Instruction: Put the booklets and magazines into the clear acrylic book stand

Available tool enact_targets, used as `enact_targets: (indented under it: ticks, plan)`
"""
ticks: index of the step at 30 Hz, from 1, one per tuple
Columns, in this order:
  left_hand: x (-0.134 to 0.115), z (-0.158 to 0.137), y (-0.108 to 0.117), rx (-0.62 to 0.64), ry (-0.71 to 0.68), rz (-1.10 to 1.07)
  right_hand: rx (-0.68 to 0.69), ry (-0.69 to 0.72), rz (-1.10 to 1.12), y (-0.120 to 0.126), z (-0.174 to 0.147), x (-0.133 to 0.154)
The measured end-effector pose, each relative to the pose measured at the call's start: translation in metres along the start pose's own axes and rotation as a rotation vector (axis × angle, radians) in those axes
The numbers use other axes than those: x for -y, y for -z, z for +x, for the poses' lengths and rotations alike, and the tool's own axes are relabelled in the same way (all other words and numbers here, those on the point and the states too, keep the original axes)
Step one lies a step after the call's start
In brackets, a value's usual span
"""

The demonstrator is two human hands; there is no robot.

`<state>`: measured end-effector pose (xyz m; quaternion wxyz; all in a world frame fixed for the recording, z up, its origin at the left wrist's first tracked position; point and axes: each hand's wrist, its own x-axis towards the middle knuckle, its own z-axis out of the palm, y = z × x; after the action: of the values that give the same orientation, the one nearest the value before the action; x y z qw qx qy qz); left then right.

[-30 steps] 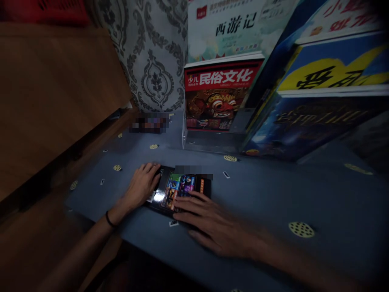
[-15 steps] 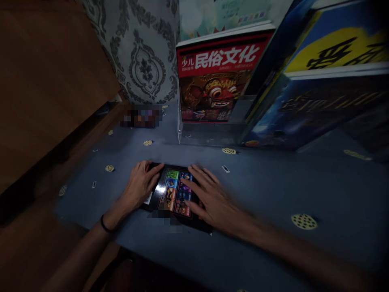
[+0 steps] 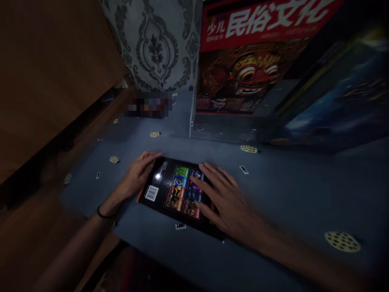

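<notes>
A black book [image 3: 161,184] lies on the table with its cover closed. Its upturned face shows a barcode and a grid of small colourful pictures. At its left edge is my left hand [image 3: 135,175], wearing a dark wristband. The fingers and thumb are closed together along the upper left corner, and some fingertips are hidden. Across the right part of the book rests my right hand [image 3: 223,198], palm down with fingers spread over the pictures.
Behind the book, a clear stand [image 3: 221,125] holds a red book [image 3: 255,61] with a mask on it. A blue book [image 3: 343,101] stands farther right. A blurred-out object [image 3: 148,106] lies at the back left. The blue tablecloth [image 3: 291,190] has a pineapple print.
My left hand has drawn back from the book's face to its left edge, uncovering the barcode. My right hand stays on the book. The view has shifted, bringing the stand closer.
</notes>
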<state>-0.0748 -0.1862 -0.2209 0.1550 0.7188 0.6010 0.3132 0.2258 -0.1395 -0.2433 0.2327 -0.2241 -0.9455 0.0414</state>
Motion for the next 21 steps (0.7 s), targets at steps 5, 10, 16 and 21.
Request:
enact_targets:
  ticks: [5,10,16,21]
  plan:
    - [0.010,-0.002,0.012,-0.014,0.030,-0.045,-0.017,0.004,0.001,-0.002,0.000,-0.002]
    - [0.011,-0.018,0.021,0.027,0.035,-0.033,0.027,0.078,0.050,0.002,0.009,0.002]
    - [-0.016,-0.055,0.033,-0.060,0.020,-0.005,0.184,0.251,0.173,0.004,0.051,0.040]
    - [-0.037,-0.099,0.024,-0.164,-0.247,0.377,0.332,0.296,0.229,-0.004,0.080,0.065]
